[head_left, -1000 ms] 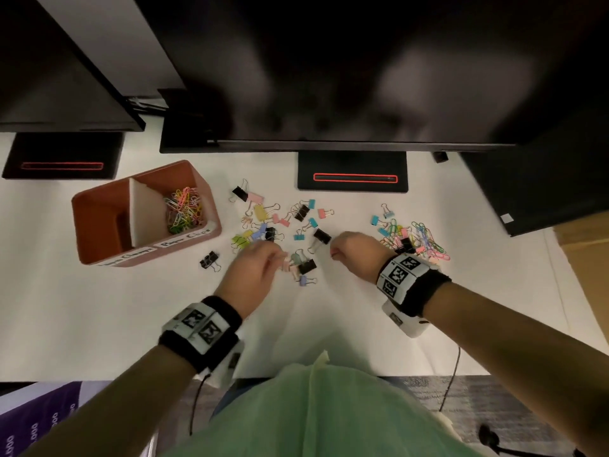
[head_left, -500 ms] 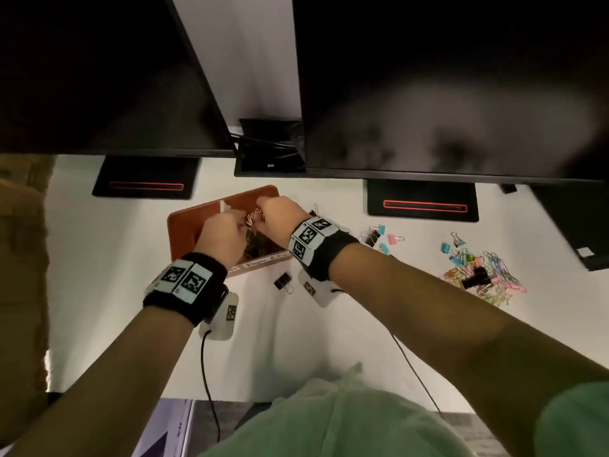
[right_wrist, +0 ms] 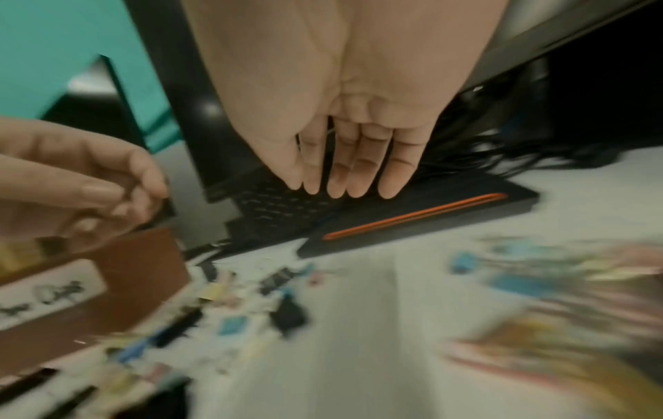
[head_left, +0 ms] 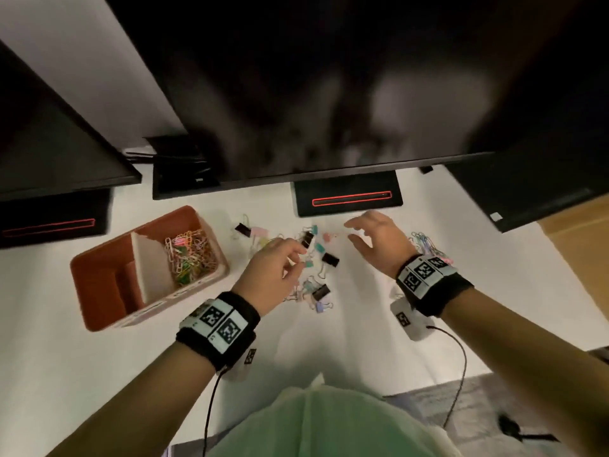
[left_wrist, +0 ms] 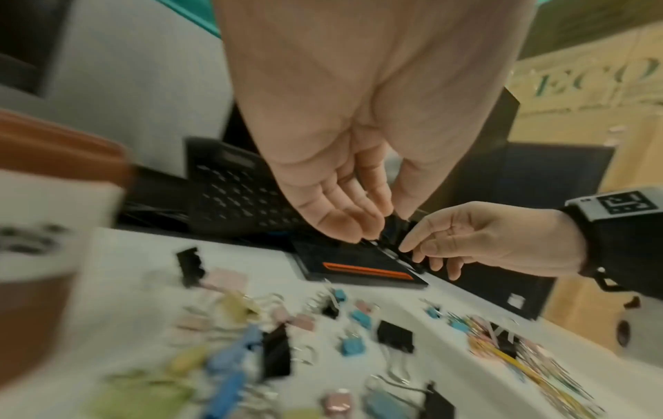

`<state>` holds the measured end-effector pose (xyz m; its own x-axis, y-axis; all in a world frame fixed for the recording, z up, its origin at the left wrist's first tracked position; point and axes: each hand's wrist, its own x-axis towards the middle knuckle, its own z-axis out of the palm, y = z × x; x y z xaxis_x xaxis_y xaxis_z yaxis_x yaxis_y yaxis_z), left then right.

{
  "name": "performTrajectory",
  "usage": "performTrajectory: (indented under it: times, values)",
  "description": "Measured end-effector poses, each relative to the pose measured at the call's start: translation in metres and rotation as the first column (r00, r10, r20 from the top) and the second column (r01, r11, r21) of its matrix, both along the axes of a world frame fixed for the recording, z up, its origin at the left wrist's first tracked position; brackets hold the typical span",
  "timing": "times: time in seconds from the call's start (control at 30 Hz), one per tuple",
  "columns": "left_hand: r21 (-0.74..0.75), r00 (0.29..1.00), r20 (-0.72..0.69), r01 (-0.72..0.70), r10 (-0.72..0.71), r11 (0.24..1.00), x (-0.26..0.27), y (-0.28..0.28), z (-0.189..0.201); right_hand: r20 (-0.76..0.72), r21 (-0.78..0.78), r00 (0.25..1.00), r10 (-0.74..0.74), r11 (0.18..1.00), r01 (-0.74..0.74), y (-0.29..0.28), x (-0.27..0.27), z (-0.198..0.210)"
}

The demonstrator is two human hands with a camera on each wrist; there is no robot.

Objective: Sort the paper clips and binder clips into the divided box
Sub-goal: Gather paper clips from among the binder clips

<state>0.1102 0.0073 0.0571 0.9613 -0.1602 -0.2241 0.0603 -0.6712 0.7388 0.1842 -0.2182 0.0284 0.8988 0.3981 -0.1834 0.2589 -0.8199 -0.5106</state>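
Note:
A brown divided box (head_left: 99, 301) stands at the left of the white table; its right compartment holds coloured paper clips (head_left: 191, 255). Mixed binder clips (head_left: 318, 249) lie scattered in the middle, among them a black binder clip (head_left: 330, 259). My left hand (head_left: 295, 258) hovers over that scatter with loosely curled fingers, and I see nothing in it. The left wrist view shows the same hand (left_wrist: 373, 226) relaxed above the clips. My right hand (head_left: 362, 232) is spread open in the air nearer the monitor foot; its fingers (right_wrist: 358, 181) are straight. A heap of paper clips (head_left: 425, 242) lies partly hidden behind my right wrist.
Dark monitors overhang the back of the table. A black stand foot with a red stripe (head_left: 349, 199) sits just beyond the clips. Another black binder clip (head_left: 243, 229) lies near the box. Wrist-camera cables (head_left: 461, 361) trail toward me. A cardboard surface (head_left: 580, 245) borders the right.
Half a second ago both hands were over the box at the left. They have swung back right to the scattered clips, and the right hand's fingers have spread.

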Motion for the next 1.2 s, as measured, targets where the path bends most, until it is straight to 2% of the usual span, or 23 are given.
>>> performTrajectory:
  times: [0.2,0.3,0.37,0.5,0.63,0.7,0.8,0.97,1.2]
  values:
    - [0.064,0.971,-0.144,0.202,-0.191,0.977,0.033,-0.105,-0.027,-0.078,-0.175,0.977,-0.2,0.967,0.184,-0.119,0.013,-0.014]
    - [0.121,0.952,-0.205,0.254,-0.226,0.96,0.045,-0.143,-0.044,-0.139,-0.187,0.972,-0.189,0.969,0.162,-0.153,0.018,-0.023]
    - [0.149,0.956,-0.213,0.236,-0.202,0.96,0.051,-0.161,-0.055,-0.199,-0.151,0.97,-0.139,0.982,0.11,-0.166,0.021,-0.028]
    - [0.166,0.972,-0.206,0.145,-0.109,0.975,0.058,-0.182,-0.068,-0.263,-0.1,0.965,0.02,0.994,-0.048,-0.176,0.026,-0.037]
    - [0.144,0.974,-0.223,0.069,-0.036,0.987,0.058,-0.188,-0.071,-0.289,-0.047,0.954,0.082,0.994,-0.1,-0.172,0.029,-0.043]
    - [0.135,0.971,-0.235,0.081,-0.047,0.988,0.056,-0.19,-0.07,-0.299,-0.044,0.949,0.096,0.992,-0.115,-0.167,0.031,-0.043]
    - [0.191,0.977,-0.201,0.11,-0.071,0.975,0.052,-0.192,-0.073,-0.332,-0.022,0.94,0.08,0.995,-0.092,-0.158,0.036,-0.043]
    - [0.195,0.988,-0.145,0.075,-0.047,0.978,0.049,-0.192,-0.079,-0.402,0.01,0.914,0.056,0.998,-0.057,-0.154,0.046,-0.042]
    - [0.188,0.981,-0.195,0.048,-0.011,0.981,0.049,-0.184,-0.076,-0.44,0.03,0.898,-0.005,0.999,0.02,-0.154,0.054,-0.04]
